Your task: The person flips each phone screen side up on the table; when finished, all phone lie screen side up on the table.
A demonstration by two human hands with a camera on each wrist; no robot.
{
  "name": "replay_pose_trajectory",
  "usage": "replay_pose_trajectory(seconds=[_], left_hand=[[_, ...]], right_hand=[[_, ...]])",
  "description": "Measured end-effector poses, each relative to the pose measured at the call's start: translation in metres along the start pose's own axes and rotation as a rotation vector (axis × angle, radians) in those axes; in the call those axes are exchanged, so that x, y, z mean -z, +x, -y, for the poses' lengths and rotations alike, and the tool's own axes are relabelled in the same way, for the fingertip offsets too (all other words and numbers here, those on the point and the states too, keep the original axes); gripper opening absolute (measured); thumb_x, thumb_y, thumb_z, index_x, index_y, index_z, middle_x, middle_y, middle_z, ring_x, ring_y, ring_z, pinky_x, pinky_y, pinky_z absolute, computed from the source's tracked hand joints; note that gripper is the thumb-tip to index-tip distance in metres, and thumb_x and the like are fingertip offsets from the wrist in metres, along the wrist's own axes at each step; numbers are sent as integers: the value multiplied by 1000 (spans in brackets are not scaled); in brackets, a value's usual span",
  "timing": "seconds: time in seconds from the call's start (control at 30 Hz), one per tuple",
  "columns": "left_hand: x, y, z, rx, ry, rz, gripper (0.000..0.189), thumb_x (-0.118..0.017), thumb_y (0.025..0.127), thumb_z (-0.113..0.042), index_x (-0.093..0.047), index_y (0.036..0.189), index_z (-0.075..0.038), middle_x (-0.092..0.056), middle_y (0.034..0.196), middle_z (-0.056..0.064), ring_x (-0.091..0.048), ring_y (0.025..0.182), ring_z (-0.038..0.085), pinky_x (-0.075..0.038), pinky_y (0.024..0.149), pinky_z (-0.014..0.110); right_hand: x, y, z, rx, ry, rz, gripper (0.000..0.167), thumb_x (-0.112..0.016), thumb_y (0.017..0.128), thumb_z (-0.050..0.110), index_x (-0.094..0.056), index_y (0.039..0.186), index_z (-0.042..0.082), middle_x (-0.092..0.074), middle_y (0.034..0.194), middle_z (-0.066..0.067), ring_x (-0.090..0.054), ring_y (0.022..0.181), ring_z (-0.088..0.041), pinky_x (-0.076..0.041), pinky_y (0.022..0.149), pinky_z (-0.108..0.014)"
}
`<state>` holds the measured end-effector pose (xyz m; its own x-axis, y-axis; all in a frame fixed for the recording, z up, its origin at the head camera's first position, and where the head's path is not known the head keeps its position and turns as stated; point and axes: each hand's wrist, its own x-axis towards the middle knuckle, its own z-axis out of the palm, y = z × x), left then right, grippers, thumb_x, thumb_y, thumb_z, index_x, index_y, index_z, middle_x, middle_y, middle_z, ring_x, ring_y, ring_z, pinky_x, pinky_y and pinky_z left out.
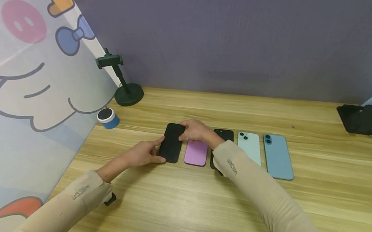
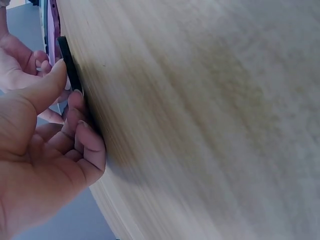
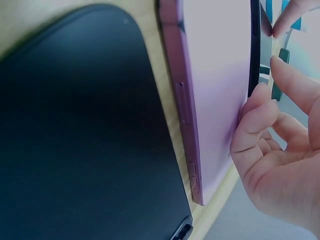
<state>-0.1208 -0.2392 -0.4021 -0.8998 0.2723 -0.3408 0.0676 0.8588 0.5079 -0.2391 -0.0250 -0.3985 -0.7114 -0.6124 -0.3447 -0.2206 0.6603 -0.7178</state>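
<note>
A black smartphone lies at the left end of a row of phones, its plain dark face up. My left hand holds it by the left side, with the thumb at the lower corner and a finger higher up. In the left wrist view, the left thumb and fingers pinch the phone's edge. At the upper right corner, my right hand grips the same phone with thumb and fingers. The right hand passes over a purple phone and covers its top; in the right wrist view its curled fingers overlap that phone's edge.
To the right lie another black phone, a pale mint phone and a blue phone. A dark green stand, a blue-and-white jar and a black folding stand stand near the table's edges.
</note>
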Motion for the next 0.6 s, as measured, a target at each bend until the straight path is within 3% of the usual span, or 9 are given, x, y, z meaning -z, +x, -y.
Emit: replay_pose_trajectory(seconds=[0.13, 0.33, 0.6], left_hand=[[0, 1, -1, 9, 12, 6, 92, -74, 91, -39, -23, 159, -6, -57, 70, -1, -46, 59, 11, -39, 58, 26], [1, 1, -3, 30, -6, 24, 93, -75, 90, -39, -22, 160, -7, -56, 68, -1, -45, 58, 12, -38, 57, 26], [1, 2, -4, 46, -15, 22, 93, -76, 89, -38, -23, 159, -8, -55, 70, -1, -44, 60, 12, -38, 58, 26]], right_hand=[[1, 0, 1, 6, -9, 3, 71, -75, 91, 22, -42, 154, 13, -55, 142, -15, -52, 63, -13, -44, 56, -25], [1, -1, 1, 10, -3, 16, 71, -75, 91, 22, -43, 154, 13, -57, 136, -13, -51, 63, -13, -43, 56, -25], [3, 0, -3, 30, 5, 25, 69, -75, 91, 23, -45, 152, 14, -65, 96, -5, -48, 58, -11, -40, 52, -25]])
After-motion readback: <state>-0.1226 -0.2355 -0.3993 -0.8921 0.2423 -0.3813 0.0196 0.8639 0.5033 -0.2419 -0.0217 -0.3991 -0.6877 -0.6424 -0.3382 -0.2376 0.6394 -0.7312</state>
